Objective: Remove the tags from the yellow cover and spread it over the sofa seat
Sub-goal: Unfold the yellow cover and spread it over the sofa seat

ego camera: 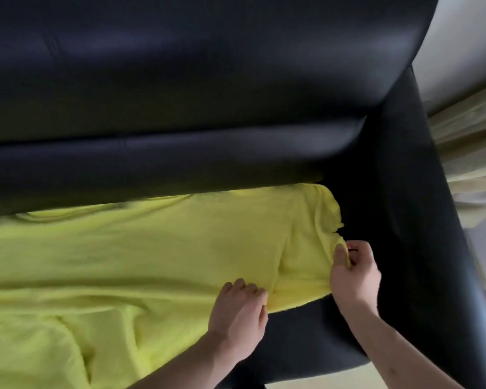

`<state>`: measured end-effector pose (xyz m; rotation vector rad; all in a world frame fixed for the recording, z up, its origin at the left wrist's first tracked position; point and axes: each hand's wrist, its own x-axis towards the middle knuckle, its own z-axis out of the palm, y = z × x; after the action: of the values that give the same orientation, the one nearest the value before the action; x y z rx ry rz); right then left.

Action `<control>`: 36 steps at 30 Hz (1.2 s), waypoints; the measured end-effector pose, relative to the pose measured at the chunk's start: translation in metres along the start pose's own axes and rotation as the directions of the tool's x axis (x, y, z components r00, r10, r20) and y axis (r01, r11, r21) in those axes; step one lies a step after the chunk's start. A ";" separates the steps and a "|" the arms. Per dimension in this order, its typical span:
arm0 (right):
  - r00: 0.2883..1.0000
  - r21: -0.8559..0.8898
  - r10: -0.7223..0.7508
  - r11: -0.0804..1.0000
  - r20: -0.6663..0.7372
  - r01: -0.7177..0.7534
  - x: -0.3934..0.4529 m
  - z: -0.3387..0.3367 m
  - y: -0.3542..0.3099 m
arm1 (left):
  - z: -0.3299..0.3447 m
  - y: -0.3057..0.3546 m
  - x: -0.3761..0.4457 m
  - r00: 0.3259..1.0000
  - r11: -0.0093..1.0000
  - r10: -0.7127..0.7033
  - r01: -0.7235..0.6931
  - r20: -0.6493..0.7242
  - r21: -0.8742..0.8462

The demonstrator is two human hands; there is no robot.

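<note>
While the left hand [240,310] presses curled fingers into the cloth's near edge at lower centre, the right hand [354,272] pinches the right-hand corner of the yellow cover [157,248] between thumb and fingers. Something small and reddish shows at that pinch, possibly a tag, though blur leaves it unsure. Spreading looks like the step in hand; next, that corner needs drawing toward the armrest [410,220] at right. The cover lies across the sofa seat [300,332], its long axis running left to right, its far edge against the backrest [180,94] above.
</note>
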<state>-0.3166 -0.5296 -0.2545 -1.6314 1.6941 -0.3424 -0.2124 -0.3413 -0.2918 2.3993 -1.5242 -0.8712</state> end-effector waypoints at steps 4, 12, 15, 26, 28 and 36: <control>0.982 -0.015 -0.118 0.993 -0.150 0.117 0.019 -0.031 -0.030 | -0.019 0.012 0.004 0.993 0.995 -0.047 0.037 -0.106 -0.096; 0.978 0.397 0.069 0.906 0.199 -0.145 0.034 -0.011 -0.032 | -0.021 -0.021 -0.006 0.999 0.996 0.043 -0.045 -0.026 -0.075; 0.956 0.079 0.143 0.983 0.255 -0.168 0.004 0.012 0.005 | -0.007 -0.020 -0.022 0.954 0.961 0.263 -0.272 0.145 0.046; 0.794 -0.208 0.325 0.945 0.513 -0.252 -0.033 0.065 0.049 | 0.019 -0.031 -0.023 0.972 0.977 -0.195 0.179 0.134 0.119; 0.790 -0.185 0.300 0.954 0.536 -0.237 -0.028 0.064 0.042 | 0.013 -0.022 -0.024 0.989 0.990 -0.134 0.136 0.062 -0.030; 0.990 -0.007 0.137 0.991 -0.021 -0.137 -0.020 -0.011 0.005 | -0.001 0.062 -0.041 0.975 0.951 0.221 -0.209 0.027 -0.229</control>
<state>-0.3291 -0.5135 -0.2440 -1.5124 1.8141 -0.2857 -0.2719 -0.3343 -0.2481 2.0243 -1.5748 -1.0043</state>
